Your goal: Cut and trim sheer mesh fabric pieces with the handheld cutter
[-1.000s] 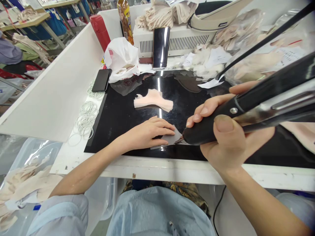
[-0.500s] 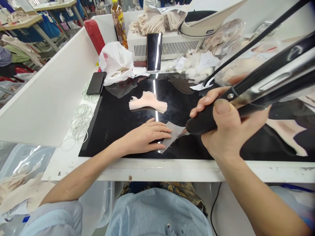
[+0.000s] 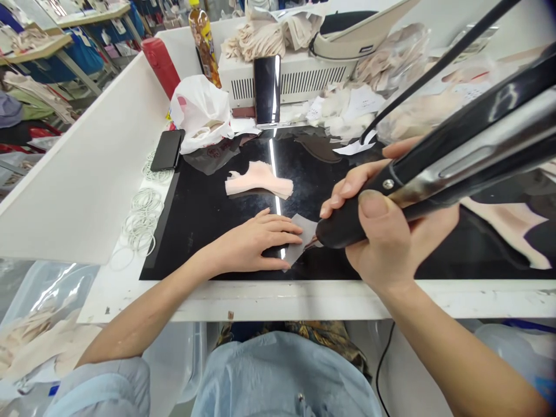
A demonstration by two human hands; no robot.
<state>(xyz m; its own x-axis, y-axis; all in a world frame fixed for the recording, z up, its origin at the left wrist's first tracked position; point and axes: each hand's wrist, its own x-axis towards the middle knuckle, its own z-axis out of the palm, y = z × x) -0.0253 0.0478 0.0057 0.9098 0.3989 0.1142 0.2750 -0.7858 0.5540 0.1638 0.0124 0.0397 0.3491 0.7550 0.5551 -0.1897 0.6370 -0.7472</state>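
Observation:
My left hand (image 3: 256,242) lies flat on the black board (image 3: 195,231), fingers stretched out. Its fingertips press on a small translucent whitish sheet (image 3: 299,246). My right hand (image 3: 386,237) is closed around a thick black-and-silver hand tool (image 3: 399,179) with a screw in its side. The tool's rounded black end is over the right edge of the sheet, where a thin metallic tip shows; its exact kind I cannot make out. Beyond my left hand lies a pale pink cut fabric piece (image 3: 259,180). Another pale pink piece (image 3: 516,223) rests to the right.
White elastic rings (image 3: 141,220) and a dark phone (image 3: 167,150) line the left edge. At the back are a plastic bag (image 3: 202,110), an upright phone (image 3: 267,90), a vented white box (image 3: 313,78) and fabric stacks (image 3: 260,37). A black cord (image 3: 412,87) crosses the right side.
My right hand and the tool have shifted slightly left and downward in view, closer to my left fingertips. My left hand stays on the sheet. The whole view has moved a little.

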